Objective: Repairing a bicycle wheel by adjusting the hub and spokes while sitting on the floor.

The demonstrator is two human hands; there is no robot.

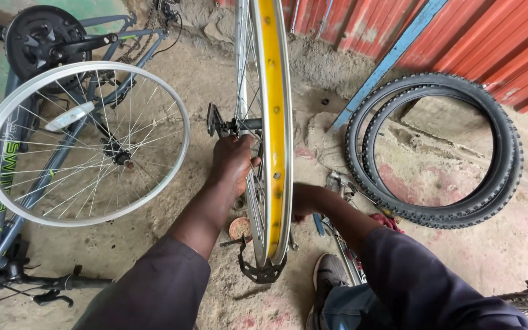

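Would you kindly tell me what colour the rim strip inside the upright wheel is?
Yellow; the rim strip shows best in the head view.

Left arm stretched forward in a dark sleeve pushed to mid-forearm, the left hand [232, 162] up top, back of the hand to the camera, fingers curled shut around what it holds. Right arm comes in bent from the lower right, sleeve covering it to the forearm, and the right hand [301, 200] sits lower, mostly hidden, grip unreadable.
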